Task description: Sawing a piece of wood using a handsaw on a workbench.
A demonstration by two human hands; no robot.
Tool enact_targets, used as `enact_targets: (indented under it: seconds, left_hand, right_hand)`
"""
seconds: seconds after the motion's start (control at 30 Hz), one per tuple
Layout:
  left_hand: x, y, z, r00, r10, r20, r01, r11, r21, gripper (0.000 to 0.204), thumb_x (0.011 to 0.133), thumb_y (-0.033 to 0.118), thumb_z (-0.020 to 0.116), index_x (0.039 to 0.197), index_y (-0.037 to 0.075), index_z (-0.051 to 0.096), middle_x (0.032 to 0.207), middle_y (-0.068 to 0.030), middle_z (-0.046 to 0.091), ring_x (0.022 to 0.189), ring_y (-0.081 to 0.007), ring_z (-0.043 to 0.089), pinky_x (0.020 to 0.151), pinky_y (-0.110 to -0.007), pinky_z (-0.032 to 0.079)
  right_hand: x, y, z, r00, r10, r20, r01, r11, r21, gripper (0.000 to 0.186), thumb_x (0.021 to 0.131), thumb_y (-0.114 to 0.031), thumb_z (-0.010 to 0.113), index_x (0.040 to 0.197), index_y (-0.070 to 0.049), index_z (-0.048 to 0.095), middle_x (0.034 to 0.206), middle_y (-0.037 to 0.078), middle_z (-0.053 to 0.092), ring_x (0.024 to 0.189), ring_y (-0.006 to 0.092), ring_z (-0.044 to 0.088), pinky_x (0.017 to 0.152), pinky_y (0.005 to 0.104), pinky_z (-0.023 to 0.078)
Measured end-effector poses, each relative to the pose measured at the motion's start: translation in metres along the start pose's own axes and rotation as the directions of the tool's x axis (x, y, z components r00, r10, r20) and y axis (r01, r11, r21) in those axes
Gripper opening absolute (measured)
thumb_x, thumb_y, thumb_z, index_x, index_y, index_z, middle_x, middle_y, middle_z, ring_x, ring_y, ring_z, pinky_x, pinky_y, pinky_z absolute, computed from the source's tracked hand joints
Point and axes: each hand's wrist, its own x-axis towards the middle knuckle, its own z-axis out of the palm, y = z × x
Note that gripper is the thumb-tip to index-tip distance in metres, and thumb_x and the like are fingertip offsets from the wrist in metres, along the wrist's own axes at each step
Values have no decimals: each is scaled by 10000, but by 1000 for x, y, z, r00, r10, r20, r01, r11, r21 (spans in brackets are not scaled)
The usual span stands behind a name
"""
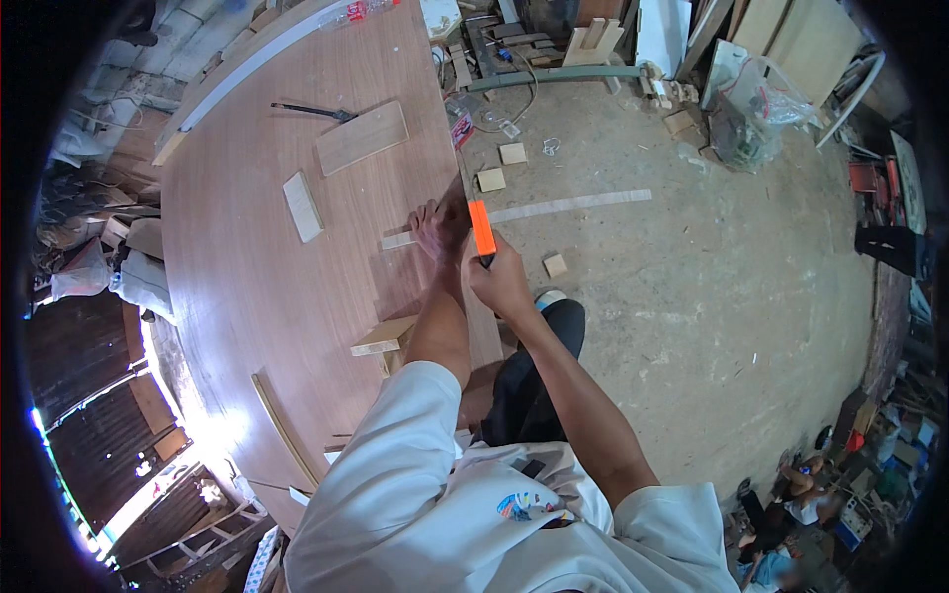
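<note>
Two hands working close together at the right edge of the big reddish-brown table (257,277), so I'll start there. My right hand (502,282) is closed tight around the dark handle of a handsaw with an orange blade section (480,227), which runs away from me along the table's edge. My left hand (433,229) sits just beside the blade, fingers spread and pressing down flat on a thin pale wood strip (399,240) that lies across the edge; it isn't gripping anything, just pinning it. Near that, closer to me along the same edge, there's a small pale block (384,337). Further in on the table are a narrow pale offcut (302,206) and a larger flat board (362,137), with a dark tool (314,111) near the far side. Off the table, another long pale strip (570,206) and some small square offcuts (491,180) lie on the dusty floor (692,296). What worries me: the left fingers are really near the blade, so if the saw jumps or the strip slips under that flat palm, it could catch them. The piece isn't clamped either, so it could shift and wreck the cut.
</note>
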Motion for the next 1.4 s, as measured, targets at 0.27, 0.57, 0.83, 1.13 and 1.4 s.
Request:
enact_targets:
  seconds: [0.27, 0.57, 0.83, 1.13, 1.4]
  left_hand:
    - [1, -20, -6, 998, 26, -54, -23, 998, 60, 154, 705, 172, 654, 593, 90, 589, 685, -75, 570, 729, -266, 555, 752, -407, 413]
    - [3, -12, -8, 996, 23, -88, -20, 999, 39, 166, 703, 173, 665, 587, 85, 585, 688, -80, 573, 728, -272, 564, 750, -412, 418]
    - [-3, -17, -12, 1000, -11, 2, 11, 998, 61, 165, 692, 178, 662, 578, 91, 580, 701, -82, 571, 736, -267, 555, 776, -399, 409]
    - [-3, -12, -2, 998, 5, -58, -6, 1000, -23, 110, 673, 157, 639, 607, 92, 581, 711, -67, 572, 751, -265, 544, 800, -413, 403]
    - [-6, -19, -9, 993, -55, 101, 47, 996, 81, 158, 726, 227, 662, 643, 96, 630, 746, -65, 589, 805, -254, 557, 832, -402, 395]
  right_hand:
    - [-109, -60, -19, 996, 74, 41, -79, 989, 122, 288, 787, 31, 519, 1073, 55, 541, 811, 241, 584, 787, 340, 647, 705, 370, 487]
    - [-7, 4, 10, 1000, -17, -13, 16, 999, -46, 308, 776, 12, 531, 1083, 33, 542, 753, 249, 554, 720, 412, 577, 678, 374, 472]
    - [-105, -53, -16, 993, 103, 54, -106, 993, 52, 333, 781, 29, 505, 1112, 31, 541, 823, 228, 590, 748, 304, 632, 712, 363, 484]
    - [0, 11, 15, 999, -32, -18, 31, 999, -27, 271, 789, 6, 531, 1059, 38, 542, 813, 244, 580, 705, 359, 582, 700, 368, 480]
    - [-87, -17, -5, 998, 55, 24, -55, 998, -6, 288, 784, 19, 519, 1071, 26, 542, 791, 223, 570, 761, 359, 627, 683, 359, 484]
